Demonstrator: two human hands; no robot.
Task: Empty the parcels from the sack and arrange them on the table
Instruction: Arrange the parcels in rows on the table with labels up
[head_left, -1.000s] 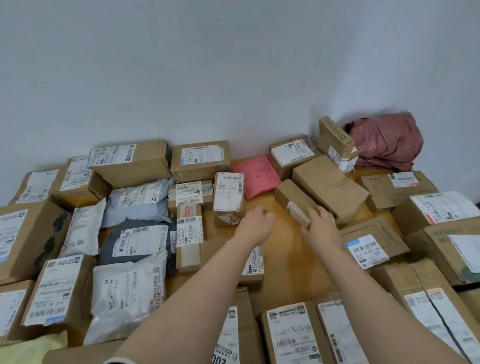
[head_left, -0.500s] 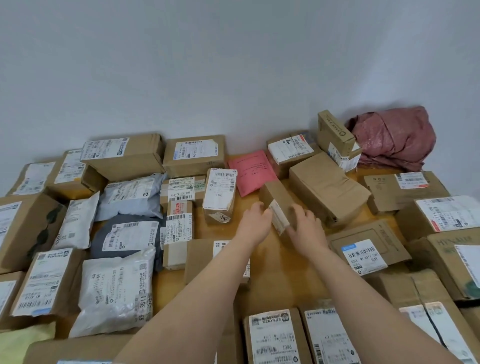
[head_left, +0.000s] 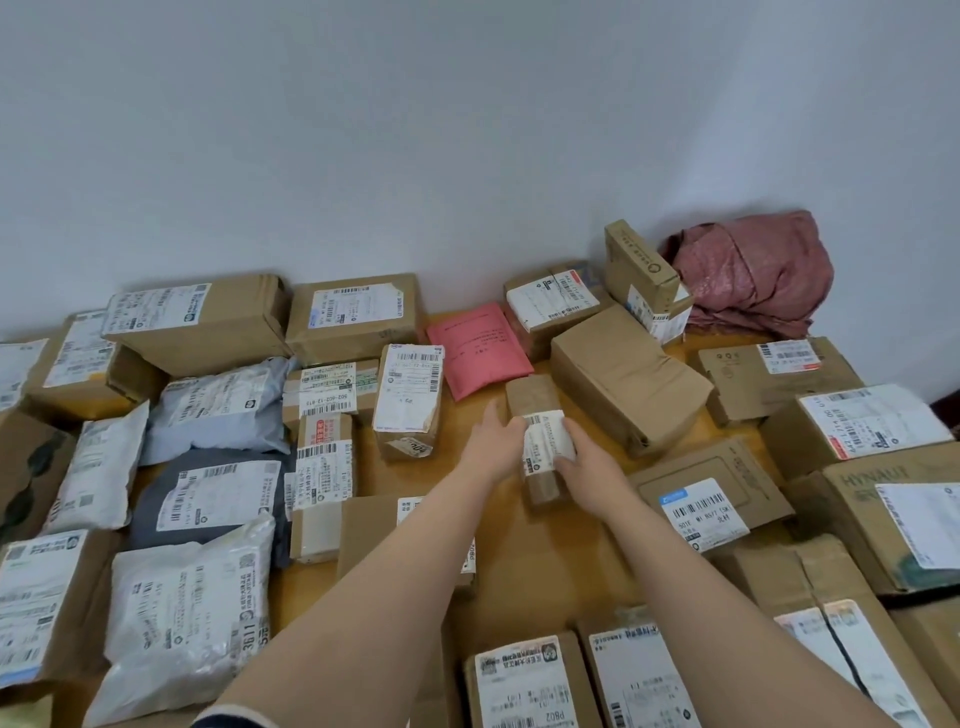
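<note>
- Both arms reach out over the table, and the small box sits between the two hands.
- The left hand grips the box's left side, fingers curled against the edge of its white label.
- The right hand holds the right side, with fingertips bent onto the label.
- The box lies lengthways, pointing away from the person, over the bare wood in the middle of the table. I cannot tell whether it rests on the wood or is held just above it.
- The pink envelope lies just beyond the box. A labelled box stands to its left, and a plain brown box lies close on its right.
- A flat box with a blue-topped label lies just right of the right wrist.
- The reddish sack lies crumpled in the far right corner against the wall.
- Other boxes and grey and white mailers cover the table on every side.
</note>
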